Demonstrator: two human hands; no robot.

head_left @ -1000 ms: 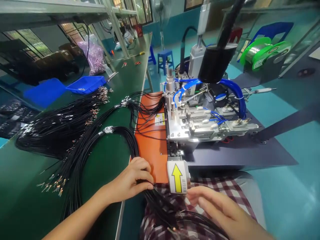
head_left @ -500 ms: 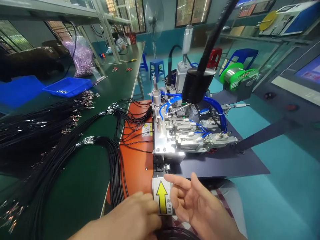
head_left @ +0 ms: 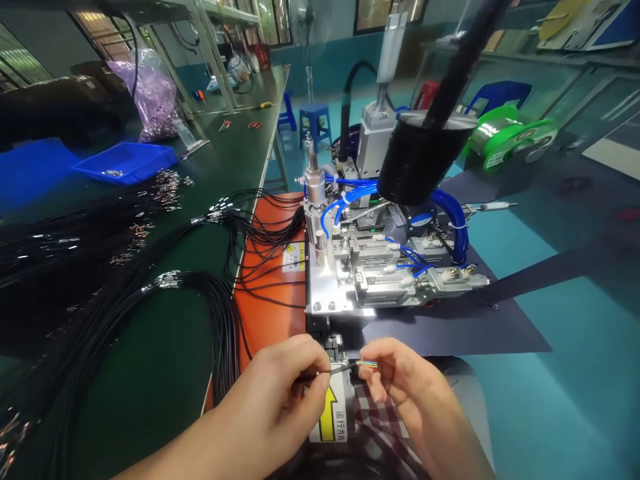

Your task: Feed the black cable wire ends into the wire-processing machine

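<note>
My left hand (head_left: 285,393) pinches a black cable (head_left: 343,369) between thumb and fingers, just over the front of the machine. From the cable's right end fan out thin coloured wires (head_left: 369,365). Around these wires my right hand (head_left: 405,383) curls its fingers, the fingertips at the wires. Beneath both hands is a white label with a yellow arrow (head_left: 327,417), partly hidden by my left hand. The machine (head_left: 340,293), with metal slides and blue air tubes, stands just beyond my hands.
Bundles of black cables (head_left: 225,333) hang over the green table's edge at left. A blue tray (head_left: 127,162) and a purple-tinted bag (head_left: 150,97) lie farther back. A black cylinder (head_left: 425,160) overhangs the machine. A green wire spool (head_left: 513,137) stands at right.
My left hand has risen and now shows the black cable in its pinch. My right hand has gone from spread fingers to curled ones at the wire ends. The view has shifted slightly.
</note>
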